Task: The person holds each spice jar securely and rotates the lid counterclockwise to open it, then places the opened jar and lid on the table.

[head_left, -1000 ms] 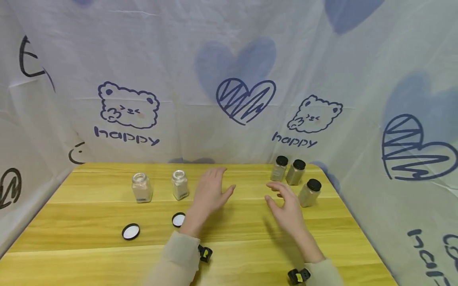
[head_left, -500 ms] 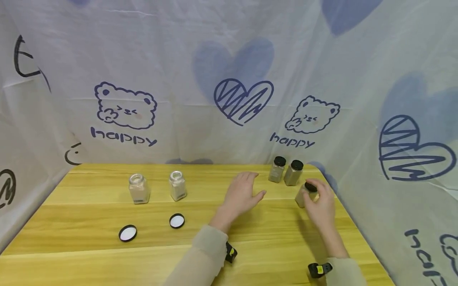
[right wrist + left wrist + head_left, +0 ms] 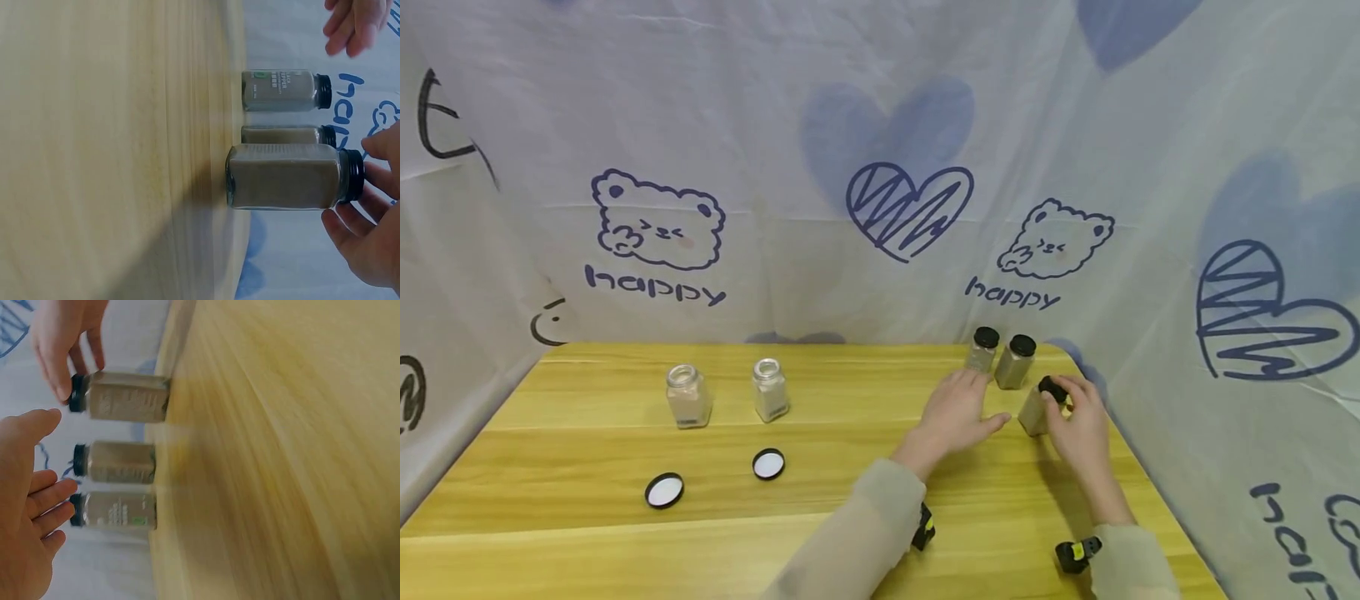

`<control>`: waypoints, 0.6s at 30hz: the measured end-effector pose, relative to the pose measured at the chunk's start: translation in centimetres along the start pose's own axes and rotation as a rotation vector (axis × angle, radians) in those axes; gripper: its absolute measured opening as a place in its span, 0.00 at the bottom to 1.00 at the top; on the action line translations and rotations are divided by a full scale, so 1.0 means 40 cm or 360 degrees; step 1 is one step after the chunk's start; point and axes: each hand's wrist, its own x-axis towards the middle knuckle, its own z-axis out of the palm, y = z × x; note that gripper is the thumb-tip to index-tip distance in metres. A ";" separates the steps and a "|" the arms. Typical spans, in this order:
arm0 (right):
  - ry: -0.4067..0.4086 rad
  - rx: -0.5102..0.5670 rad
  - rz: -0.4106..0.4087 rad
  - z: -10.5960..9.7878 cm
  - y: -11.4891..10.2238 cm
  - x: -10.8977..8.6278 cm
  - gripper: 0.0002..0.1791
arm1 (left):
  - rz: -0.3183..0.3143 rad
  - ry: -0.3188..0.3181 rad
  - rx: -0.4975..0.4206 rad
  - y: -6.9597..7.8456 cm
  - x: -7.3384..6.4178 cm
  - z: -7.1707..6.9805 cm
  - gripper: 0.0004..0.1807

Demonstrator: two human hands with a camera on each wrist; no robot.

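Observation:
At the table's right side, my right hand (image 3: 1084, 429) grips a square glass spice jar (image 3: 1032, 414) by its black lid (image 3: 355, 176). Brownish powder fills that jar; whether its base touches the table I cannot tell. My left hand (image 3: 957, 414) reaches in from the left with fingers extended and thumb apart, holding nothing. Its fingertips overlap the lower part of a second capped spice jar (image 3: 982, 354) in the head view, while the left wrist view shows it in front of the jars. A third capped spice jar (image 3: 1015, 364) stands upright between these two.
Two uncapped glass jars, one farther left (image 3: 688, 402) and one nearer the middle (image 3: 771, 393), hold pale powder. Before them lie two black-rimmed lids, white inside: a left lid (image 3: 664, 491) and a right lid (image 3: 768, 464). A printed cloth (image 3: 805, 275) hangs behind the wooden table (image 3: 587, 533).
My right hand has moved right to the nearest capped jar and taken hold of its lid. My left hand has travelled right, from beside the uncapped jars towards the capped ones.

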 end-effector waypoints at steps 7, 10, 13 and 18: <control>-0.0045 -0.0063 -0.0140 0.011 -0.005 0.006 0.18 | -0.0001 -0.0086 0.0036 0.026 0.040 0.032 0.38; -0.0065 -0.0070 -0.0193 0.022 -0.018 0.007 0.17 | -0.0008 -0.0110 0.0039 0.028 0.052 0.044 0.38; -0.0060 -0.0084 -0.0258 0.035 -0.033 0.006 0.16 | -0.0006 -0.0129 0.0053 0.027 0.059 0.048 0.38; -0.0067 -0.0073 -0.0327 0.056 -0.056 0.002 0.15 | 0.0021 -0.0117 0.0091 0.019 0.063 0.052 0.37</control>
